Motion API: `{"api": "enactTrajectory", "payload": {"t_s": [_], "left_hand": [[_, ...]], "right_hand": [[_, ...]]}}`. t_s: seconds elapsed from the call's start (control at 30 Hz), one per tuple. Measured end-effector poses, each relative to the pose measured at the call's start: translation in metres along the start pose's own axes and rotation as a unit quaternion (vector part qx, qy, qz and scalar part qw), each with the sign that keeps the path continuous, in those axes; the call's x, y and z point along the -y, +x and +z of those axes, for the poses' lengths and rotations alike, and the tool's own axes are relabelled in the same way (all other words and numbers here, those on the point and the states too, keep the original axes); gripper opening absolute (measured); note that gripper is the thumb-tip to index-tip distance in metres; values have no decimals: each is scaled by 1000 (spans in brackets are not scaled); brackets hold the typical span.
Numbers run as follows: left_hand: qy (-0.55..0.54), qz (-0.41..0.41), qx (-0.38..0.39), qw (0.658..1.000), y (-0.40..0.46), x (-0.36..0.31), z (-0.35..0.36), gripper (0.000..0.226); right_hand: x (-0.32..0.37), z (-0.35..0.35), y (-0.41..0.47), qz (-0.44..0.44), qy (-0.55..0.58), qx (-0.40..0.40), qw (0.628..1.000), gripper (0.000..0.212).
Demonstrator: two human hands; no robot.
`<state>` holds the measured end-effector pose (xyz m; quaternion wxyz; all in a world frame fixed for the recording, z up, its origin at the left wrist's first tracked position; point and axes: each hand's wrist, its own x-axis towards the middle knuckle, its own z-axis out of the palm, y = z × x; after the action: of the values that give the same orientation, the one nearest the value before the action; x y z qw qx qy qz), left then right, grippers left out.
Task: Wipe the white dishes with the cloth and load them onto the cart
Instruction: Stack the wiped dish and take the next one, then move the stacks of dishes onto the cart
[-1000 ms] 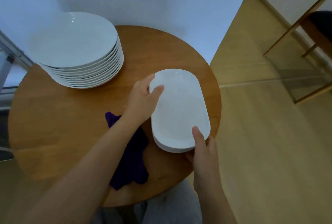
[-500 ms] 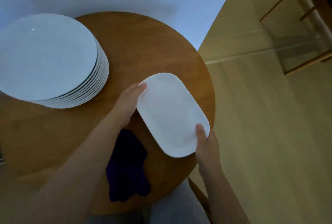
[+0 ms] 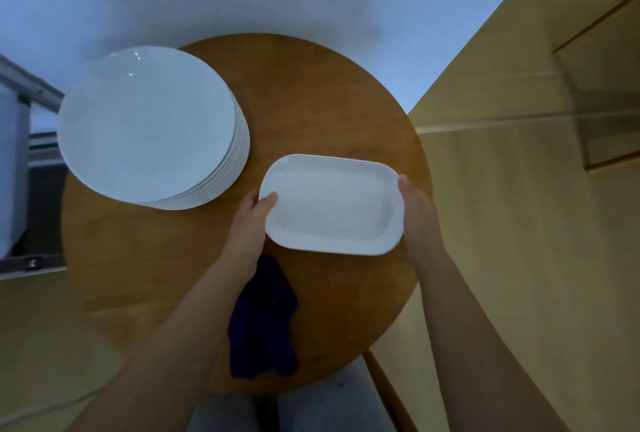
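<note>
From the head camera, looking straight down, a white oblong dish (image 3: 332,205) is held level over the right side of a round wooden table (image 3: 311,92), one hand at each short end. The left hand (image 3: 251,224) grips the left end with its thumb laid over the rim; the right hand (image 3: 415,213) grips the right end, thumb on the rim edge, fingers hidden underneath. A dark purple cloth (image 3: 263,321) lies crumpled on the table near the person, just below the dish and untouched. A tall stack of round white plates (image 3: 149,127) sits on the left of the table, and a metal frame (image 3: 31,92) at the far left is probably the cart. The step in hand looks like readying this dish for wiping. To do it well, one hand should take a firm hold with fingers well under the base before the other lets go to fetch the cloth, keeping the dish over the table.
</note>
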<state>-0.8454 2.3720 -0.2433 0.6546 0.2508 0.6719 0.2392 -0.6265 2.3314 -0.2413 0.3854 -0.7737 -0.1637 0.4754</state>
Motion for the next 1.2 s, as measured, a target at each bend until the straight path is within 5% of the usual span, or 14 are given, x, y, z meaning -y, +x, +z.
{"api": "enactTrajectory", "payload": {"t_s": [0.23,0.5,0.67,0.93,1.2], "left_hand": [[-62,-42,-20,997,-6,-3,17,51],[-47,45,-13,998,-45,-27,6,51],[-87,110,8,990,-84,-73,-23,28],[-98,116,-6,988,-127,-136,-139,50],[-108,217,-4,970,-177,-188,-317,27]], "right_hand": [[-11,16,-17,38,43,-45,997,44],[22,2,-53,-11,68,-85,994,39],[69,8,-95,-44,98,-72,992,32],[138,97,-190,-59,108,-58,991,44],[213,232,-311,-115,118,-19,986,26]]}}
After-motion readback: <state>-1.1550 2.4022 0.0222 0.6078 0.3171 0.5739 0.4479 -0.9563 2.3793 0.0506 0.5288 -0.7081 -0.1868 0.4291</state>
